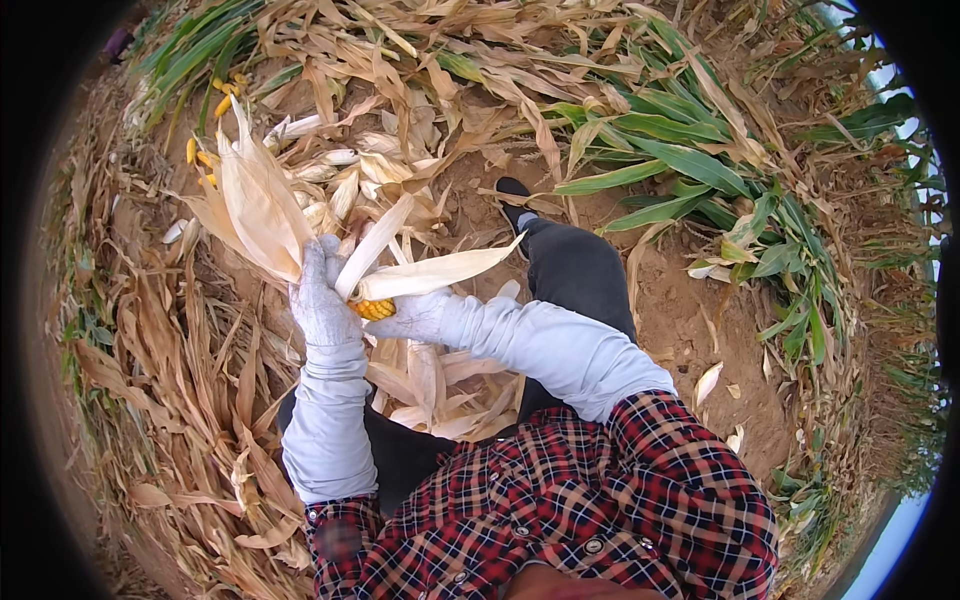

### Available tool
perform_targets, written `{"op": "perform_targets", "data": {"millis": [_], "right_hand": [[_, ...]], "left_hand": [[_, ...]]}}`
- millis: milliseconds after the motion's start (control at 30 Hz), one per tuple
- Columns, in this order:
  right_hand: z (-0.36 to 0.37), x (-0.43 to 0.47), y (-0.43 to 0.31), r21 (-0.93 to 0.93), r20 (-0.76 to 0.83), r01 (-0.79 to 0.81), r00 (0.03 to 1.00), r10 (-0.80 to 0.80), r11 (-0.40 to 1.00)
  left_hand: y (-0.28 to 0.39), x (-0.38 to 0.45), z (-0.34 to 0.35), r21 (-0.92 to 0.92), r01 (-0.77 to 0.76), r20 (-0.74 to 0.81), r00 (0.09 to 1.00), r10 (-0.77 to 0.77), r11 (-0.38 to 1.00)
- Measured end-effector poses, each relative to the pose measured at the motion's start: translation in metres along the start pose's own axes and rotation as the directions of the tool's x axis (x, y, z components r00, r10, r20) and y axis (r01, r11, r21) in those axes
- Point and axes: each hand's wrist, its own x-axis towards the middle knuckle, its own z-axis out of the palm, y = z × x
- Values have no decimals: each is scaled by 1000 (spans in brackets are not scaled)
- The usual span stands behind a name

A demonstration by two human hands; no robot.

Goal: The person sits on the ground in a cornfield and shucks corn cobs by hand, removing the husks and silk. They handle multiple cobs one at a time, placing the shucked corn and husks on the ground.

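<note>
My left hand, in a pale glove, is closed on pulled-back dry corn husks that fan out up and to the left. Between my hands shows an ear of corn with orange-yellow kernels, with loose husk leaves spreading over it to the right. My right hand, also gloved, grips the ear from the right side. My fingertips are partly hidden by the husks.
Husked yellow cobs lie on the ground at the upper left. Dry husks are piled between my legs. Cut corn stalks with green leaves lie to the right, and dry stalks to the left. My shoe rests on bare soil.
</note>
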Motion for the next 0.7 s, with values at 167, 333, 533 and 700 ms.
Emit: {"op": "perform_targets", "data": {"millis": [167, 333, 533, 700], "right_hand": [[27, 8, 32, 406, 95, -65, 995, 28, 912], [10, 12, 2, 135, 171, -113, 981, 89, 984], [13, 15, -1, 287, 186, -260, 959, 212, 922], [7, 13, -40, 673, 368, -445, 894, 254, 591]], "left_hand": [[-1, 3, 1, 9, -25, -9, 1000, 25, 1000], [8, -5, -1, -6, -11, 29, 1000, 11, 1000], [17, -4, -3, -138, -32, 18, 999, 35, 990], [33, -1, -4, -145, -67, 42, 996, 74, 987]]}}
